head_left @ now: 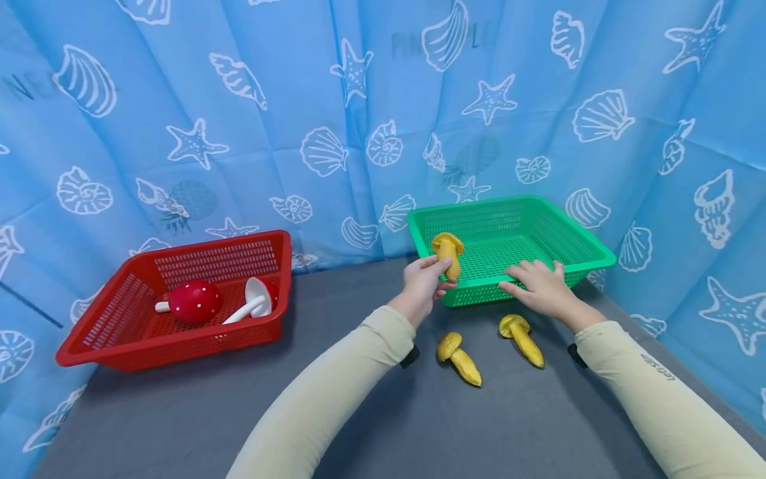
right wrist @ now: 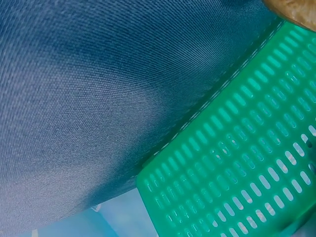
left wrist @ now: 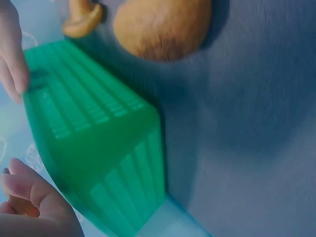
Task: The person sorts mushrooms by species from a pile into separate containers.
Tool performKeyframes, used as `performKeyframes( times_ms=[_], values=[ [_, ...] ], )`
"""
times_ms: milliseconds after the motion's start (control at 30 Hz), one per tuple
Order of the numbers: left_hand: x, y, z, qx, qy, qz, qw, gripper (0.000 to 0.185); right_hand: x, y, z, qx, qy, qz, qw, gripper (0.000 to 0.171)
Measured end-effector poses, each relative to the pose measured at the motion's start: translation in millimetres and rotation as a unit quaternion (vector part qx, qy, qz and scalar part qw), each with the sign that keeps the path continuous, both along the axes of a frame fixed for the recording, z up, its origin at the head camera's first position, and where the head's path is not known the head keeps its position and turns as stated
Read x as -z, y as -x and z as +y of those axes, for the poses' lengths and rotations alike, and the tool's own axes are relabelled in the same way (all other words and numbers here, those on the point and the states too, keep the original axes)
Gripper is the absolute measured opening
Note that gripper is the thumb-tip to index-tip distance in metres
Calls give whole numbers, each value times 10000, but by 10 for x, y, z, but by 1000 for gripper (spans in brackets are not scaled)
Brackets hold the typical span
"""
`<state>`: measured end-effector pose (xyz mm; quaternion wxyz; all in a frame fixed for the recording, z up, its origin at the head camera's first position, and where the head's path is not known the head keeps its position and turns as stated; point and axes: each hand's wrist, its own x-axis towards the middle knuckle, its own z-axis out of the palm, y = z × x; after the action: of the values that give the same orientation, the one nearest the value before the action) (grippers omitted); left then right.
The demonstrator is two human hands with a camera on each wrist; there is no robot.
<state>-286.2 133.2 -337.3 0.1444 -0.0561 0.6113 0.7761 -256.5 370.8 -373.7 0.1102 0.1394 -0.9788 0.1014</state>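
Pinching a round-capped yellow mushroom (head_left: 448, 247) cap-up, axis near-upright, the left hand (head_left: 421, 283) hovers; the right hand (head_left: 541, 287), loose-fingered, touches the slotted green basket (head_left: 479, 293).

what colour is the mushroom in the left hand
The mushroom is yellow, best seen in the head view.

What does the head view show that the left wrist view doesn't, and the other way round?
Only head: the red basket, its two red-and-white mushrooms, the person's sleeves and the inside of the green basket.

Only left wrist: a clear look at the outside of what appears to be that basket's left end wall.

Both: the left hand with its yellow mushroom (barely visible at the wrist), the right hand, two loose yellow mushrooms and the blue curtain.
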Motion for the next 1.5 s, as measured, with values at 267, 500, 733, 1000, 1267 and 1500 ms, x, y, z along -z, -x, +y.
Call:
performKeyframes(
  times_ms=[267,500,733,1000,1267,1500],
  values=[
    [-2,122,-15,-76,32,7,10000,40,-5,-12,-6,-25,67,-26,10000,43],
    [8,173,53,-241,51,59,9997,37,4,3,5,-52,79,-7,10000,45],
    [29,134,-24,-178,43,213,9996,37,-12,10,-14,-88,118,-19,9999,43],
    [107,11,-190,84,-232,-41,9997,38,-15,3,2,-62,101,-83,9999,43],
    [197,-159,-419,336,-154,-276,9989,37,-13,-3,-2,-29,86,-132,9999,46],
    [250,-299,-570,476,-68,-312,9984,37,-5,5,15,-17,92,-147,9998,45]
  ],
)
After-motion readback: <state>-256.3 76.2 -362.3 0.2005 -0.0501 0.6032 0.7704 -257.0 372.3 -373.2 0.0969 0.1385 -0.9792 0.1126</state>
